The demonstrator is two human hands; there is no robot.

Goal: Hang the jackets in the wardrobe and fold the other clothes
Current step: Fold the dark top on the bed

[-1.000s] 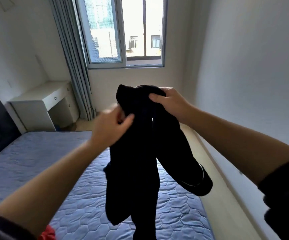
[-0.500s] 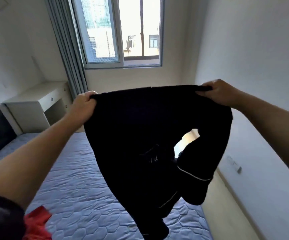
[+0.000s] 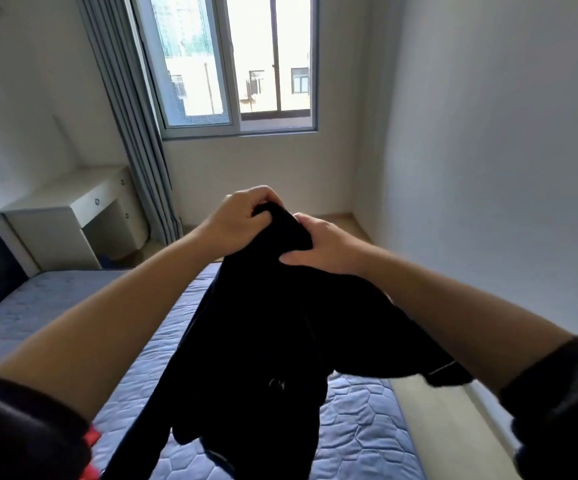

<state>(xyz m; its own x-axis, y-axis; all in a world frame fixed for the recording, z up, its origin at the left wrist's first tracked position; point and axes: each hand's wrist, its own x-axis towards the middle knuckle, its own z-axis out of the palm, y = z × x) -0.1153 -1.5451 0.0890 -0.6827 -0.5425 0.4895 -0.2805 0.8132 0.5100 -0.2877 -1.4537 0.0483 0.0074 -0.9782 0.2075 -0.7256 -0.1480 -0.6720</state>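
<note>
Bed [image 3: 367,427]: blue quilted mattress, filling the lower part of the view, with its long side running towards the window wall.

Black garment [image 3: 263,341]: held in the air above the bed, clear of the mattress. Its long axis runs from the gathered top end, which points up and away towards the window [image 3: 239,64], down towards the person. The lower end hangs loose past the bottom edge of the view. One part branches to the lower right and carries a thin pale line of trim.

Grey curtain [image 3: 131,116]: hangs left of the window. White desk [image 3: 72,216]: stands beside it, in the corner.

Left hand [image 3: 235,220]: fingers curled, gripping the bunched top of the garment.

Right hand [image 3: 325,244]: just beside the left, clasping the same bunch with the thumb laid across the fabric.

Red cloth [image 3: 91,441]: a corner shows under the left sleeve.
</note>
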